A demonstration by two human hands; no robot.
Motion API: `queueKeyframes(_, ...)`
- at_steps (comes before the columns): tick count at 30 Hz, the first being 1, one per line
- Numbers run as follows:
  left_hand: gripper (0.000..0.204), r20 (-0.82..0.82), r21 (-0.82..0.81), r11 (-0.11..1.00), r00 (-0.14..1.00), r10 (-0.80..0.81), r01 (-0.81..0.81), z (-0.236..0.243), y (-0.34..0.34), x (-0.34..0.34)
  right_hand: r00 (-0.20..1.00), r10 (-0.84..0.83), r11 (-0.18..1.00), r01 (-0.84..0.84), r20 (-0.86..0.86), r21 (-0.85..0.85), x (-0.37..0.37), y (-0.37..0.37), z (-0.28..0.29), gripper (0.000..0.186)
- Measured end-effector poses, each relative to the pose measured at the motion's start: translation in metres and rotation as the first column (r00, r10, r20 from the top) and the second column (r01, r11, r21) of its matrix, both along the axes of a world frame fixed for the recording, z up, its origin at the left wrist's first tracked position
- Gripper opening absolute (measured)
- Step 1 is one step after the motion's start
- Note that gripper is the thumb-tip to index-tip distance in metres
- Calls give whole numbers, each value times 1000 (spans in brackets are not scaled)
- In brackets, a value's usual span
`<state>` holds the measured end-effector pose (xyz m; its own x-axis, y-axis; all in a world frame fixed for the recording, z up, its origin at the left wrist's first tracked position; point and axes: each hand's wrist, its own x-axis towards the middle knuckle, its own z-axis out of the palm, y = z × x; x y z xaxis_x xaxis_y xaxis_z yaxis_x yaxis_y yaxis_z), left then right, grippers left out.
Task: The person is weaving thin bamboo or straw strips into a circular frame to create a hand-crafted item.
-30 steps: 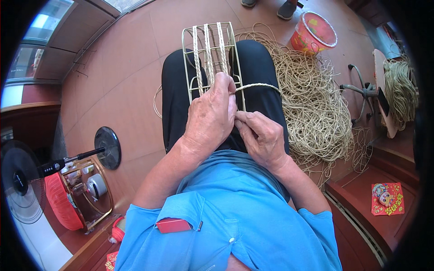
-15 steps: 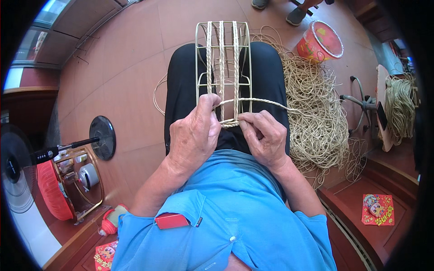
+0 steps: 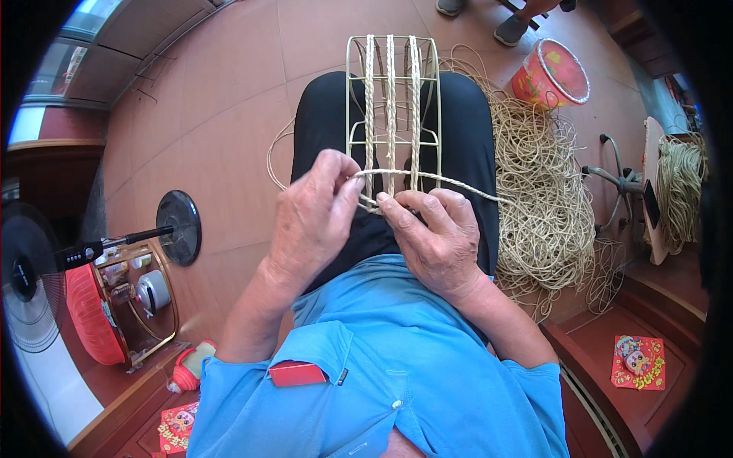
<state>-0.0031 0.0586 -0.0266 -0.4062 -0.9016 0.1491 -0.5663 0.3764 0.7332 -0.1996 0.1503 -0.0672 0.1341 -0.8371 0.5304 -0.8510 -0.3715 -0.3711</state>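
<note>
A long metal wire frame (image 3: pixel 439 84) rests on my lap, with several strands of pale twisted cord (image 3: pixel 391 107) running along its length. At its near left side, my left hand (image 3: pixel 313 210) pinches a loose length of cord (image 3: pixel 450 182). That length crosses over the frame and trails right to a big pile. My right hand (image 3: pixel 435 233) is at the near end of the frame, thumb and fingertips closed on the cord wrapped round the near bar. My fingers hide most of the near edge.
A large heap of loose cord (image 3: pixel 542 206) lies on the floor to the right, beside a red bucket (image 3: pixel 553 76). More cord hangs by a board (image 3: pixel 653 191) at far right. A black fan (image 3: pixel 27 275) and its round base (image 3: pixel 179 227) stand left. Another person's shoes (image 3: pixel 511 30) show at top.
My left hand has drawn the loose cord leftward past the outer strand. My right hand has shifted left along the near bar. The whole view has moved slightly.
</note>
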Motion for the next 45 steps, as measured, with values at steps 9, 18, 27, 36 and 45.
queueKeyframes(9, 9, 55, -192, 960, 979, -198, 205, -6, -45, -15, 995, -22, 1000, 24, -96, 21, 5, 0, 6, 43)
queueKeyframes(18, 15, 152, -36, 988, 978, -140, 147, -6, -13, -18, 998, -21, 996, 27, -62, 91, 5, -2, 4, 32)
queueKeyframes(27, 36, -128, 70, 995, 990, -58, 67, -11, 14, -4, 998, -39, 996, 35, 39, 80, 5, -6, 5, 27)
queueKeyframes(36, 25, -649, 733, 650, 490, 582, 200, -13, 40, -3, 993, -27, 991, 12, 116, 132, 5, -7, 5, 26)
queueKeyframes(45, 19, -590, 803, 513, 518, 620, 302, -6, 53, 9, 989, -43, 993, 26, 142, 118, 6, -9, -2, 20)
